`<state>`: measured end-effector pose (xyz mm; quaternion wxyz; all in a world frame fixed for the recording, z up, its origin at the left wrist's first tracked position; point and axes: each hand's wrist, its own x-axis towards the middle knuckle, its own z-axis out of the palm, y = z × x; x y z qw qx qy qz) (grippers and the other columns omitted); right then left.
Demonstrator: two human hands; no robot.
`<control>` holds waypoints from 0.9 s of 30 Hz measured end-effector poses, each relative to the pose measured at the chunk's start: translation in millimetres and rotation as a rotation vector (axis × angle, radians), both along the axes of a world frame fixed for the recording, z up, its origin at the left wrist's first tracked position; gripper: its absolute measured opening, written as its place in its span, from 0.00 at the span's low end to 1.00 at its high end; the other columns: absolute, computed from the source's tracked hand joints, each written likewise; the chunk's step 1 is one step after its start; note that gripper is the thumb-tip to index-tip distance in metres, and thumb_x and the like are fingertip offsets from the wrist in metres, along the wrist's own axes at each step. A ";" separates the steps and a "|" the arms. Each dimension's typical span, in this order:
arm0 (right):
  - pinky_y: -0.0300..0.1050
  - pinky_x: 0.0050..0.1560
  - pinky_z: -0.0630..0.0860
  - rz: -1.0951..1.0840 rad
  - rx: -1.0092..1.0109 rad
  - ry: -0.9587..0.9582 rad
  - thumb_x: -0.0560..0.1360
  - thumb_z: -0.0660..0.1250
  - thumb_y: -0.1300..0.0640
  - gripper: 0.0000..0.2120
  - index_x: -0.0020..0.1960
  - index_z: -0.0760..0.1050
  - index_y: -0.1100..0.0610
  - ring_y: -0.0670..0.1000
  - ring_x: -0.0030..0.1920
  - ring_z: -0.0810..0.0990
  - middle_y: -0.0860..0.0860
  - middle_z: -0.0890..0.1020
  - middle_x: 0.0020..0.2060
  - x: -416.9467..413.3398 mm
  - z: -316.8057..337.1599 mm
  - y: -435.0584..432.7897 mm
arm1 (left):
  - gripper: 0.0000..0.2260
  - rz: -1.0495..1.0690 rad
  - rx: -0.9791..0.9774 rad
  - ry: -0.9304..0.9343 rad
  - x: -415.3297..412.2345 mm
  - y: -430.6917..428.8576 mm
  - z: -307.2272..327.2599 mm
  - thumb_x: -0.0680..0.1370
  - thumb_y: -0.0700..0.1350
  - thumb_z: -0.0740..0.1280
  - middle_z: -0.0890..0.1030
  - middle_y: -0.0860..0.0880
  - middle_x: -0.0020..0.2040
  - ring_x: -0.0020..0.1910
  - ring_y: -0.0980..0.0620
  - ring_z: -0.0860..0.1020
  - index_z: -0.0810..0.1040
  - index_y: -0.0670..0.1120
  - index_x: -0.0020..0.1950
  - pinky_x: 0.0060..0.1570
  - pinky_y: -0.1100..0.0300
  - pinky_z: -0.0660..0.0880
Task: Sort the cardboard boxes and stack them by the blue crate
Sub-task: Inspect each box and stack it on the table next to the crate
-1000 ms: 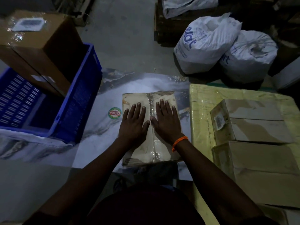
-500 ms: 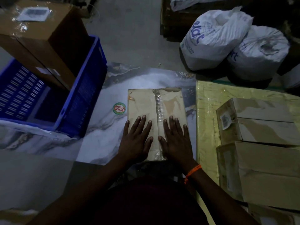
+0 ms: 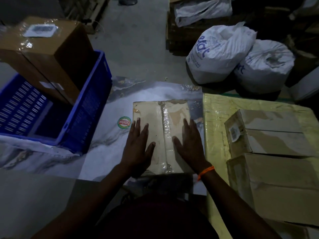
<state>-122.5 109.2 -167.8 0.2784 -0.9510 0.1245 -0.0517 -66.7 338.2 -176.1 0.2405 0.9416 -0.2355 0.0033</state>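
Note:
A flat, pale cardboard box (image 3: 162,114) sealed with clear tape lies on a marbled sheet on the floor in front of me. My left hand (image 3: 137,147) rests flat on its left half, fingers straight. My right hand (image 3: 189,145), an orange band at the wrist, lies flat on its right half near the edge. The blue crate (image 3: 93,100) stands to the left with a large brown box (image 3: 51,54) leaning in it. Two more cardboard boxes, one (image 3: 269,133) behind the other (image 3: 283,188), sit on the right.
The two right-hand boxes rest on a yellowish plastic-wrapped slab (image 3: 217,118). Two tied white sacks (image 3: 217,52) stand at the back right, with dark pallets (image 3: 177,31) behind them. Grey concrete floor (image 3: 138,40) stretches beyond the crate. A round sticker (image 3: 124,122) marks the marbled sheet.
My two hands have slid apart on the flat box, from side by side at its middle and near end towards its left and right edges. The box has stayed in place.

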 end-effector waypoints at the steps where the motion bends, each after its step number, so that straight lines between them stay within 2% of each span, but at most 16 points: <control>1: 0.53 0.82 0.53 -0.047 0.085 0.009 0.82 0.66 0.45 0.40 0.84 0.50 0.57 0.57 0.83 0.49 0.60 0.51 0.83 9.5 5.6 -7.0 | 0.34 0.018 -0.021 0.032 9.2 0.5 2.0 0.81 0.57 0.64 0.46 0.42 0.84 0.83 0.43 0.43 0.57 0.45 0.83 0.79 0.44 0.52; 5: 0.51 0.77 0.59 -0.111 0.221 0.147 0.80 0.70 0.49 0.40 0.83 0.53 0.63 0.62 0.80 0.60 0.64 0.61 0.80 60.7 27.2 -33.8 | 0.43 0.159 -0.067 0.258 50.3 -2.9 24.8 0.79 0.55 0.70 0.42 0.42 0.84 0.82 0.41 0.49 0.46 0.45 0.84 0.76 0.44 0.57; 7: 0.52 0.74 0.65 -0.128 0.284 0.259 0.78 0.72 0.45 0.42 0.82 0.57 0.62 0.62 0.77 0.66 0.63 0.67 0.77 89.7 33.7 -48.5 | 0.48 0.233 -0.043 0.385 78.3 -6.8 33.8 0.77 0.54 0.74 0.47 0.40 0.84 0.81 0.41 0.54 0.45 0.42 0.84 0.75 0.46 0.61; 8: 0.53 0.73 0.68 -0.147 0.324 0.309 0.76 0.72 0.40 0.43 0.81 0.60 0.62 0.62 0.75 0.70 0.61 0.70 0.76 100.9 37.0 -54.0 | 0.49 0.284 -0.074 0.467 91.7 -8.5 39.3 0.75 0.52 0.76 0.54 0.39 0.82 0.79 0.40 0.60 0.48 0.40 0.83 0.73 0.47 0.64; 9: 0.56 0.71 0.72 -0.158 0.373 0.333 0.72 0.71 0.34 0.46 0.79 0.64 0.61 0.61 0.72 0.73 0.60 0.72 0.74 109.4 37.6 -57.9 | 0.47 0.354 -0.144 0.567 103.4 -10.2 43.7 0.73 0.50 0.78 0.63 0.39 0.79 0.75 0.39 0.68 0.54 0.39 0.82 0.68 0.47 0.70; 10: 0.58 0.69 0.74 -0.165 0.438 0.334 0.67 0.70 0.29 0.49 0.77 0.67 0.60 0.60 0.69 0.76 0.58 0.75 0.72 113.9 37.8 -58.4 | 0.39 0.421 -0.242 0.661 110.0 -12.2 48.7 0.72 0.47 0.79 0.73 0.40 0.73 0.66 0.41 0.76 0.64 0.41 0.77 0.60 0.48 0.76; 11: 0.60 0.66 0.77 -0.181 0.504 0.311 0.62 0.70 0.28 0.50 0.74 0.71 0.59 0.59 0.66 0.78 0.57 0.78 0.69 115.6 35.6 -57.9 | 0.27 0.454 -0.345 0.735 111.8 -14.5 52.6 0.72 0.44 0.78 0.79 0.41 0.65 0.57 0.44 0.80 0.73 0.43 0.69 0.51 0.51 0.79; 12: 0.60 0.65 0.78 -0.191 0.582 0.274 0.60 0.72 0.29 0.47 0.70 0.74 0.57 0.57 0.63 0.81 0.54 0.82 0.64 113.6 33.4 -56.3 | 0.16 0.454 -0.437 0.782 109.4 -16.6 56.5 0.73 0.42 0.77 0.82 0.42 0.57 0.51 0.46 0.81 0.78 0.45 0.59 0.45 0.54 0.78; 13: 0.60 0.64 0.79 -0.189 0.648 0.242 0.61 0.74 0.32 0.40 0.65 0.78 0.54 0.54 0.60 0.83 0.52 0.84 0.60 110.0 29.4 -55.5 | 0.09 0.438 -0.522 0.796 105.4 -18.3 59.2 0.75 0.40 0.75 0.84 0.44 0.52 0.50 0.45 0.82 0.80 0.47 0.53 0.43 0.55 0.77; 14: 0.59 0.64 0.79 -0.175 0.701 0.209 0.62 0.76 0.34 0.34 0.62 0.80 0.51 0.52 0.58 0.84 0.49 0.86 0.56 104.8 27.2 -55.4 | 0.07 0.427 -0.600 0.789 100.2 -18.7 62.4 0.76 0.40 0.73 0.84 0.46 0.50 0.51 0.45 0.82 0.80 0.48 0.52 0.43 0.56 0.76; 15: 0.59 0.64 0.80 -0.180 0.728 0.175 0.62 0.77 0.33 0.33 0.61 0.81 0.50 0.51 0.57 0.85 0.47 0.87 0.55 100.6 26.7 -55.6 | 0.06 0.416 -0.684 0.771 95.4 -19.1 66.8 0.78 0.40 0.71 0.84 0.48 0.50 0.53 0.45 0.82 0.81 0.49 0.52 0.44 0.57 0.76; 17: 0.59 0.62 0.81 -0.209 0.757 0.104 0.62 0.78 0.31 0.35 0.63 0.80 0.48 0.50 0.56 0.86 0.46 0.87 0.54 90.4 43.5 -56.3 | 0.08 0.388 -0.794 0.723 91.7 -15.5 73.8 0.79 0.43 0.70 0.85 0.49 0.54 0.55 0.48 0.82 0.82 0.52 0.57 0.45 0.56 0.77; 21: 0.51 0.59 0.81 -0.279 0.795 -0.142 0.77 0.74 0.47 0.20 0.66 0.73 0.49 0.49 0.58 0.83 0.47 0.83 0.58 67.5 98.2 -49.8 | 0.18 0.283 -0.950 0.646 87.3 -10.7 96.4 0.77 0.56 0.70 0.82 0.56 0.63 0.62 0.54 0.80 0.78 0.59 0.67 0.55 0.51 0.79; 24: 0.48 0.60 0.79 -0.308 0.748 -0.306 0.79 0.72 0.46 0.23 0.71 0.72 0.51 0.48 0.63 0.80 0.47 0.80 0.63 44.1 120.8 -41.8 | 0.23 0.264 -1.028 0.534 73.1 -11.9 113.9 0.76 0.61 0.71 0.78 0.58 0.68 0.65 0.55 0.77 0.75 0.59 0.70 0.59 0.51 0.77; 27: 0.42 0.61 0.78 -0.302 0.650 -0.368 0.79 0.71 0.44 0.27 0.75 0.69 0.50 0.46 0.66 0.77 0.46 0.78 0.68 19.0 120.6 -28.3 | 0.27 0.237 -0.960 0.424 49.6 -12.5 120.6 0.79 0.59 0.69 0.70 0.57 0.74 0.68 0.58 0.73 0.67 0.60 0.77 0.60 0.58 0.75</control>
